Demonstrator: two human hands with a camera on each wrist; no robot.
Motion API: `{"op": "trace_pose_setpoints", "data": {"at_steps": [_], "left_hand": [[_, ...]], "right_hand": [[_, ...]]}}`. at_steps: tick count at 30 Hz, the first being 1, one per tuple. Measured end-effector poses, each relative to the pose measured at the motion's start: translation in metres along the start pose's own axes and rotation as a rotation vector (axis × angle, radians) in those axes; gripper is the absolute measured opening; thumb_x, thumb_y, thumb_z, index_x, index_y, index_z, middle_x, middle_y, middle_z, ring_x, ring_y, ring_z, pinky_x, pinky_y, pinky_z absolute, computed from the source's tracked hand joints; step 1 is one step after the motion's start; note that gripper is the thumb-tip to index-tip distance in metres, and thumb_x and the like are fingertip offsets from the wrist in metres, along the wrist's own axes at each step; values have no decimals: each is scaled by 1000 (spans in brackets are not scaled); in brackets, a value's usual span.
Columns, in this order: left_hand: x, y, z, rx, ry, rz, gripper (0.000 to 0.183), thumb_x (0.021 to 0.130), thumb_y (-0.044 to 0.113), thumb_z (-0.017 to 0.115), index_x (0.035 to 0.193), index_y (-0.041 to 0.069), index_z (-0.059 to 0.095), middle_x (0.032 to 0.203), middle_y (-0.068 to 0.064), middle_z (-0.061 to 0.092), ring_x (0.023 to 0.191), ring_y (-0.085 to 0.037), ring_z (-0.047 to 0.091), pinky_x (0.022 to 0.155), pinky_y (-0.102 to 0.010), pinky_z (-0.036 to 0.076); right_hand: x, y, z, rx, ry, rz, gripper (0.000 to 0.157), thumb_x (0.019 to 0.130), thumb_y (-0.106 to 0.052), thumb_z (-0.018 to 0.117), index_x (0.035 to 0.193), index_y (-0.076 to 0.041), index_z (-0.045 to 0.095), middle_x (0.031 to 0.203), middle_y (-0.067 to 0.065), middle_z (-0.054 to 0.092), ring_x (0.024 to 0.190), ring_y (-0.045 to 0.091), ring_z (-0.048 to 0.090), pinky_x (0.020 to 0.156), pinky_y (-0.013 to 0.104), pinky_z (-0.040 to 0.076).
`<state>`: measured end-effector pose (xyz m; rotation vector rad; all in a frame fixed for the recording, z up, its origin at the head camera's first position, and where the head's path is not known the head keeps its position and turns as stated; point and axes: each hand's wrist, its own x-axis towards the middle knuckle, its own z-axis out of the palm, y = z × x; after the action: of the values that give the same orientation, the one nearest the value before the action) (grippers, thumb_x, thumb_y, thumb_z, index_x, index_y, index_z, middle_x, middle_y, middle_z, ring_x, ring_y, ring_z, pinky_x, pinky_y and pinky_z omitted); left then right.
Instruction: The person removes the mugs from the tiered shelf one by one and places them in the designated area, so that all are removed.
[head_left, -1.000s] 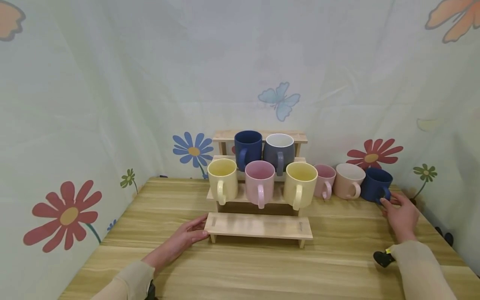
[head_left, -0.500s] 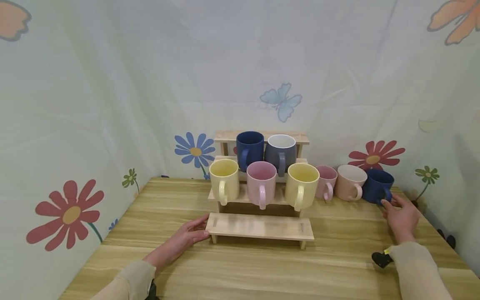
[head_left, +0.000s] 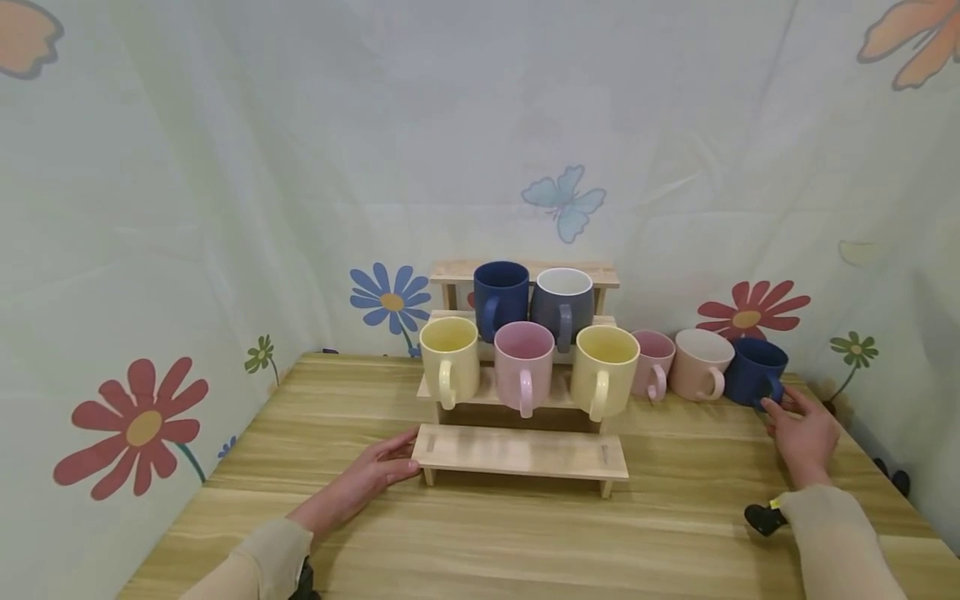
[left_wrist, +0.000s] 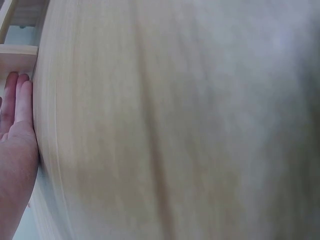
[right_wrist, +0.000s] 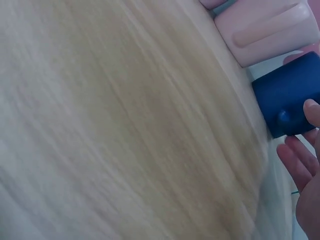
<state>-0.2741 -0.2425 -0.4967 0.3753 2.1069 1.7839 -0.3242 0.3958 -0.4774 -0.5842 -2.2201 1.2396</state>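
My left hand (head_left: 367, 473) is at the left end of the lowest step of a wooden tiered stand (head_left: 517, 450). Its fingers (left_wrist: 23, 102) are straight in the left wrist view, with the tips at the board's end. Over on the right, my right hand (head_left: 806, 433) pinches the handle of a dark blue mug (head_left: 753, 367) between thumb and fingers. That mug (right_wrist: 290, 95) stands on the table beside a pale pink mug (head_left: 697, 367). In the right wrist view the thumb lies against the handle, and part of the hand is out of frame.
On the stand's middle step are a yellow mug (head_left: 453, 367), a pink mug (head_left: 521, 375) and another yellow mug (head_left: 603, 375). Behind them are a navy mug (head_left: 498, 292) and a grey mug (head_left: 551, 317). A small pink mug (head_left: 647, 375) stands right of the stand. A flowered curtain (head_left: 300, 167) hangs behind.
The head view has shifted slightly. Both hands, the mugs and the stand have not visibly moved.
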Motion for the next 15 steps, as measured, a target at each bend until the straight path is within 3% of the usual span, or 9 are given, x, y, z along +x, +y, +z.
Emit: {"op": "trace_pose_setpoints", "data": {"at_steps": [1,3,5,7,10,15], "left_hand": [[0,0,0,-1,3,0,77,98,23,60,158,3,16,151,-29,38,130,-24,51,106,-24,47],[0,-1,0,-1,10,1,77,98,22,60,158,3,17,151,-29,38,130,-24,52,104,-23,47],[0,-1,1,1,15,3,76,97,21,61,157,3,18,151,-29,38,130,-25,51,104,-22,46],[0,-1,1,12,22,0,77,97,22,61,157,4,18,151,-29,39,130,-25,52,103,-22,46],[-1,0,2,19,23,-1,77,97,23,62,157,4,19,150,-29,40,130,-26,51,102,-22,46],[-1,2,2,9,17,1,77,97,23,61,157,2,17,151,-30,38,131,-26,50,101,-20,47]], "right_hand": [[0,-2,0,-18,3,12,56,94,-34,66,143,-11,53,103,1,74,61,-19,57,56,10,51],[2,-8,-2,-49,7,23,62,93,-40,65,147,-15,49,133,13,65,87,-7,69,79,18,57],[4,-17,-5,-67,17,28,65,93,-45,64,149,-18,45,146,12,54,118,11,65,102,31,51],[6,-29,-8,-62,18,20,65,94,-45,62,151,-21,42,152,8,48,137,28,49,114,46,40],[9,-48,-12,-60,1,7,64,96,-47,59,153,-26,38,157,4,42,141,30,44,114,51,39],[7,-86,-12,4,18,-51,61,95,-46,60,151,-27,42,157,1,42,141,27,46,112,49,43]]}}
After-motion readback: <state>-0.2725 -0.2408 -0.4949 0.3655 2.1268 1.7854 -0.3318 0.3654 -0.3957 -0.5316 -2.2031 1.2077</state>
